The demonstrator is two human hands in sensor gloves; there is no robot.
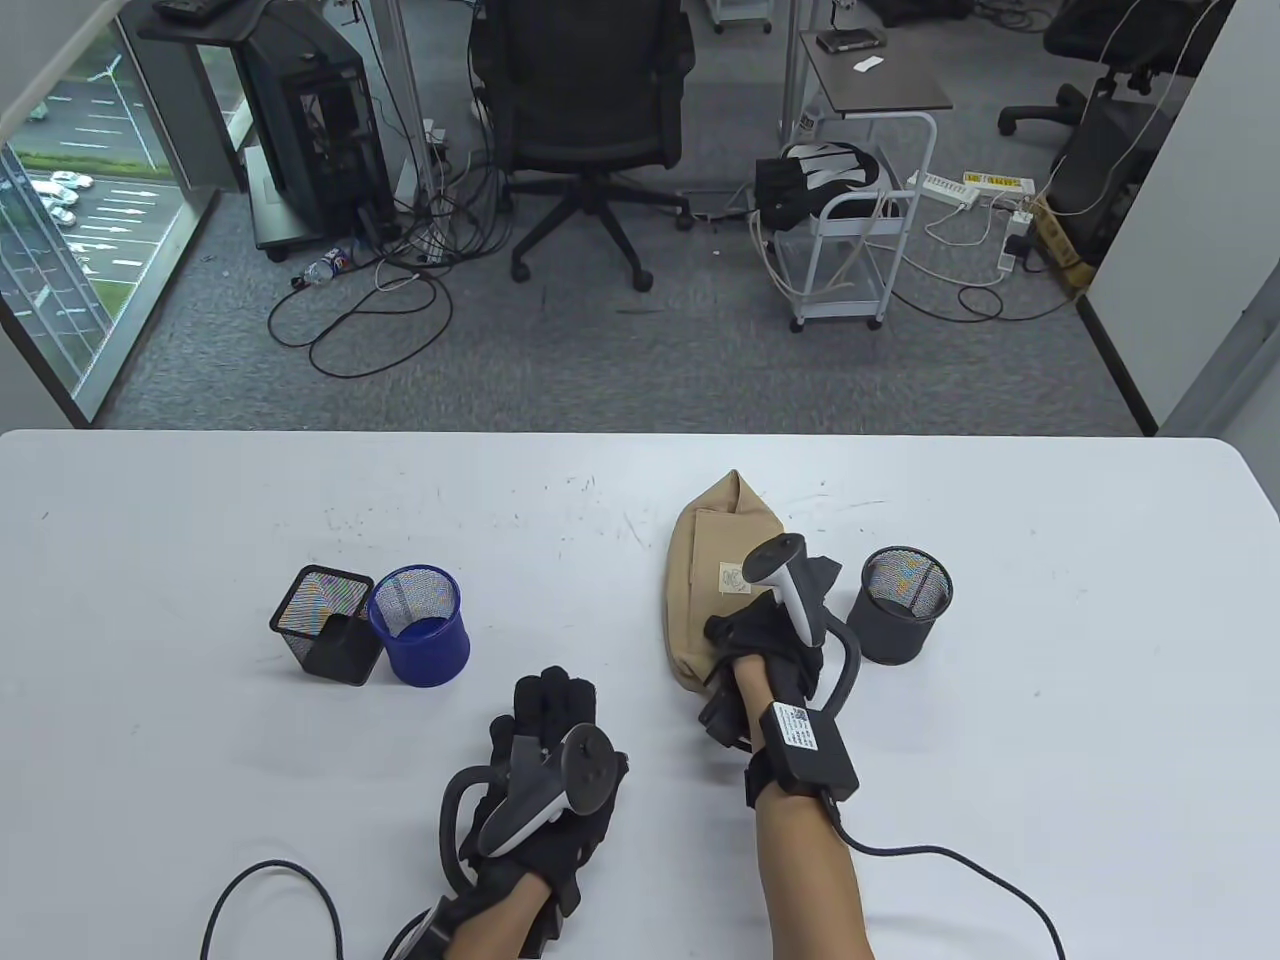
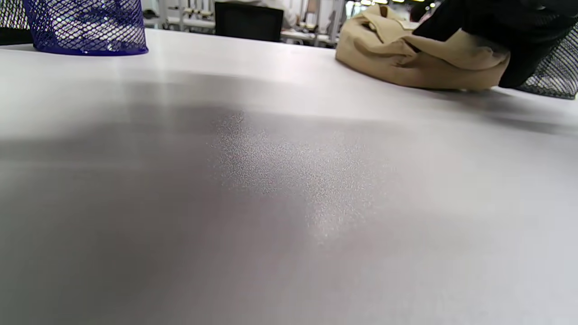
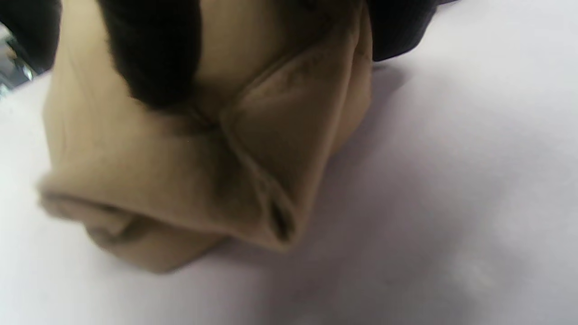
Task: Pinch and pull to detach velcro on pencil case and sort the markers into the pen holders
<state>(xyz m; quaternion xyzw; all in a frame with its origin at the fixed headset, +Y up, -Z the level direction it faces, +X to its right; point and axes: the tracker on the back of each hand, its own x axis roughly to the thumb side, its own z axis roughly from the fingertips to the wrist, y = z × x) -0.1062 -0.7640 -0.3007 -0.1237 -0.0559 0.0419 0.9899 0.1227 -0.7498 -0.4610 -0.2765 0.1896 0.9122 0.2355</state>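
A tan fabric pencil case (image 1: 705, 570) lies on the white table (image 1: 200, 500), right of centre, closed. My right hand (image 1: 765, 625) grips its near end, fingers and thumb curled over the fabric (image 3: 180, 171); dark gloved fingers (image 3: 153, 54) press into the case from above. My left hand (image 1: 555, 715) lies flat on the table nearer the front edge, fingers straight, holding nothing. A black square mesh holder (image 1: 325, 625) and a blue round mesh holder (image 1: 420, 625) stand at the left. A dark round mesh holder (image 1: 903, 605) stands just right of the case. No markers show.
In the left wrist view the blue holder (image 2: 86, 27) is at the top left and the pencil case (image 2: 420, 54) at the top right. Glove cables (image 1: 280, 890) trail off the table's near edge. Beyond the far edge are an office chair (image 1: 590, 110) and a cart (image 1: 860, 200).
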